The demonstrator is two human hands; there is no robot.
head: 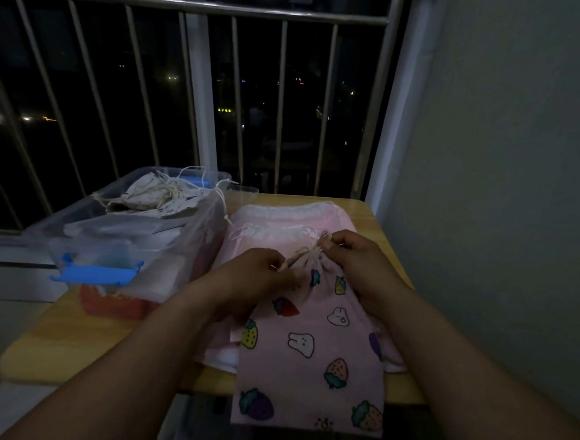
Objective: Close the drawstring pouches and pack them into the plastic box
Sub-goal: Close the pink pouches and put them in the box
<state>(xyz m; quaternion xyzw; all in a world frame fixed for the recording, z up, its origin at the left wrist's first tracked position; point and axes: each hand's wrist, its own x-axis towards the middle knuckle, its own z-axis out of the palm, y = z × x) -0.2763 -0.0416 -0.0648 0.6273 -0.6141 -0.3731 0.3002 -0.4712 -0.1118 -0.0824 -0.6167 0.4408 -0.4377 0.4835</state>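
Sitting at the left of the small wooden table (66,335), the clear plastic box with blue latches (129,244) held pale fabric pouches (156,193). Beside it, the left hand (251,279) and right hand (360,259) each pinched a beige drawstring (306,253) of the pink strawberry-and-bunny-print pouch (308,356), whose gathered mouth lay over plain pink pouches (292,219).

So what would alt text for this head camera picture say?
Two hands, left hand and right hand, pull the drawstring of a pink strawberry-print pouch on a wooden table, beside a clear plastic box of pouches, by a dark barred window.
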